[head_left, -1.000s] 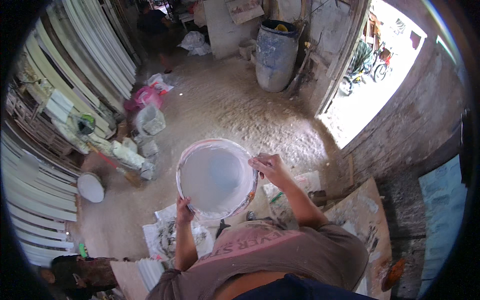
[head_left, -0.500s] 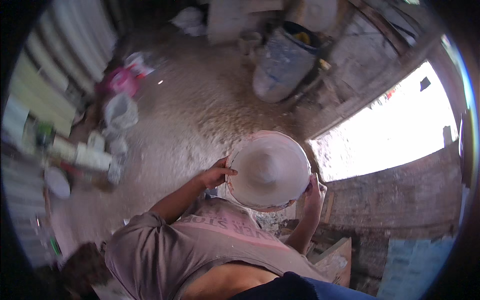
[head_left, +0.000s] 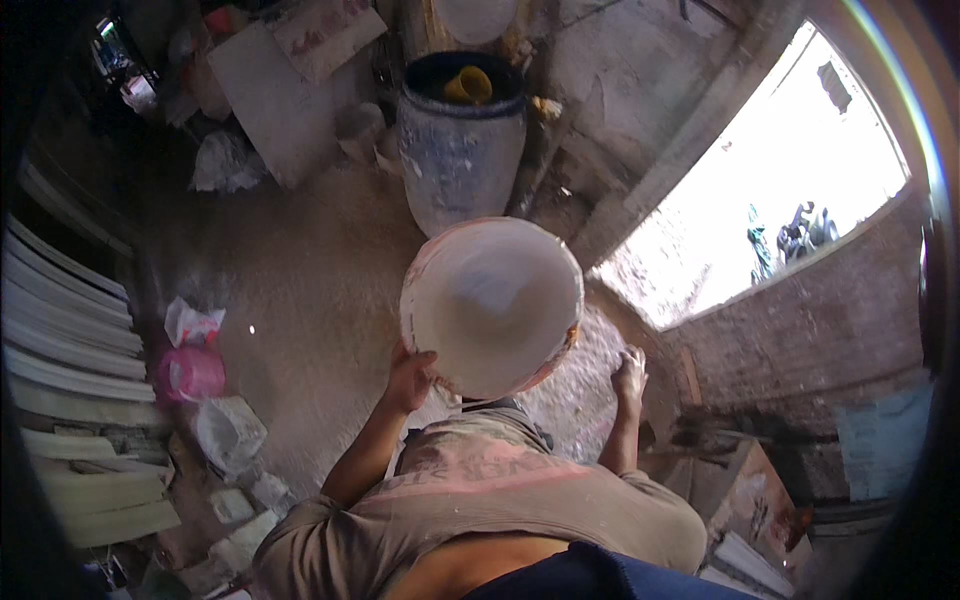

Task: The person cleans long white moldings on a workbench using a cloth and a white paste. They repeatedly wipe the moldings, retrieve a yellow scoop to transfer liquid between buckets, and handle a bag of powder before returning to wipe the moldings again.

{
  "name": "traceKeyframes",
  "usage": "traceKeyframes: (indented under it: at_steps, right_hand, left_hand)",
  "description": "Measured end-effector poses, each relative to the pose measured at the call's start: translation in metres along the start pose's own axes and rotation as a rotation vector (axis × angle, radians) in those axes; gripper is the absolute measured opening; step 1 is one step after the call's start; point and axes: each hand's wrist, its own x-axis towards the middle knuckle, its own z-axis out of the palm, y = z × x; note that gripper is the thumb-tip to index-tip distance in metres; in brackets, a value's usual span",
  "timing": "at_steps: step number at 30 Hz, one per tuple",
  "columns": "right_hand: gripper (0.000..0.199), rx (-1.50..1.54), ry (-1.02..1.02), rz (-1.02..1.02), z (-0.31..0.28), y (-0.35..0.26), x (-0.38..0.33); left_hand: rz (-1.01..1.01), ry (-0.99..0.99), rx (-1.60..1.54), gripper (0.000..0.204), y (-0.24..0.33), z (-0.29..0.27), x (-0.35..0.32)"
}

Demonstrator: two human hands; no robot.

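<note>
Left hand (head_left: 410,378) grips lower-left rim of white basin (head_left: 492,305), fingers curled on edge. Right hand (head_left: 630,372) hangs free, right of basin, fingers loose, holding nothing. Basin is held in front of chest, tilted, just below big grey barrel (head_left: 462,150) with yellow cup (head_left: 470,85) inside. Pink bag (head_left: 190,372) far left of basin on floor (head_left: 300,280). One-hand grip looks weak; better bring right hand to opposite rim, keep basin level near barrel.
</note>
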Motion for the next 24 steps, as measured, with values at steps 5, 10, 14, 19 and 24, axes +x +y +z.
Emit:
traceKeyframes:
  at_steps: [5,10,14,19,24]
  right_hand:
    - [0.040,0.691,-0.088,-0.059,0.053,-0.094,0.154]
    - [0.034,0.515,0.111,-0.700,-0.038,-0.305,0.330]
    - [0.034,0.858,-0.097,-0.760,-0.118,-0.469,0.425]
    - [0.038,1.175,-0.128,-0.168,-0.083,-0.601,0.569]
    - [0.034,1.055,-0.266,0.047,-0.014,-0.648,0.620]
  left_hand:
    - [0.065,0.077,-0.044,0.057,0.076,-0.012,0.148]
    - [0.210,0.248,0.025,0.058,0.137,-0.034,0.291]
    - [0.324,0.263,-0.018,0.056,0.184,-0.030,0.358]
    - [0.393,0.324,0.120,0.055,0.211,-0.047,0.444]
    - [0.318,0.294,-0.003,0.049,0.257,-0.034,0.531]
